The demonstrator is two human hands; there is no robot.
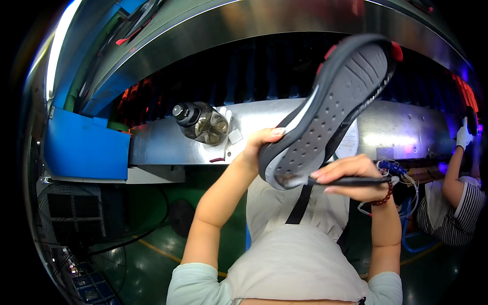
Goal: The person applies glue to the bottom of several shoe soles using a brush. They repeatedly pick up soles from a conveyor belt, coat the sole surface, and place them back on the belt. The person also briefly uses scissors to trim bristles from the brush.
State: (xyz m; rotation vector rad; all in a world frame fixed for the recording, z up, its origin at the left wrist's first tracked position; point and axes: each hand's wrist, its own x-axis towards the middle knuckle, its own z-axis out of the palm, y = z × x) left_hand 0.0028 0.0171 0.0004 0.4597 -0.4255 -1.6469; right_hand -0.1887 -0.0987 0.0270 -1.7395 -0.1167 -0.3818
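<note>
A shoe sole (325,117), grey inside with dark sidewalls and red patches at the toe, is tilted up in front of me, toe pointing away. My left hand (258,145) is closed round the left edge of its heel, thumb on the rim. In my right hand (358,175) is a slim black-handled tool (351,181), pinched like a pen. Its tip meets or nearly meets the inside of the heel, where a small patch looks shiny. Whether the tip is a brush I cannot tell.
Behind the sole runs a metal ledge (157,137) beside a dark roller conveyor (254,66). A dark water bottle (203,123) lies on the ledge. A blue machine housing (86,145) stands left, a fan (76,213) below it. At far right a co-worker's gloved hand (464,134) shows.
</note>
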